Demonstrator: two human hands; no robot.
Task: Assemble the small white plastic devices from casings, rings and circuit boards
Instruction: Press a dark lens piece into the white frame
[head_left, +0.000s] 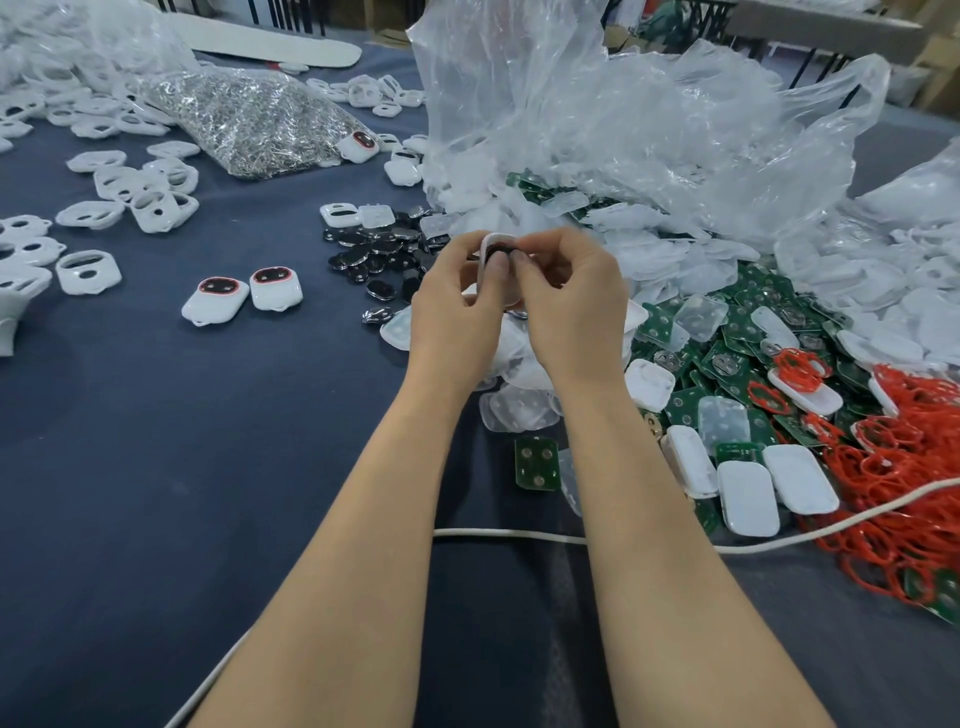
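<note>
Centre frame, just above the bench (156, 441), my left hand (457, 312) and right hand (574, 296) both pinch one white casing (492, 248) by its rim; probably light, stiff, slick plastic, so I'd grip the edges.

casing (492, 244): smooth white plastic | tablecloth (156, 467): matt blue cloth | bags (597, 119): clear crinkled film

I see 2 finished devices (275, 288) at 9 o'clock, casings (150, 202) at 10. Circuit boards (756, 299) lie at 3, rings (914, 441) at 4.
</note>
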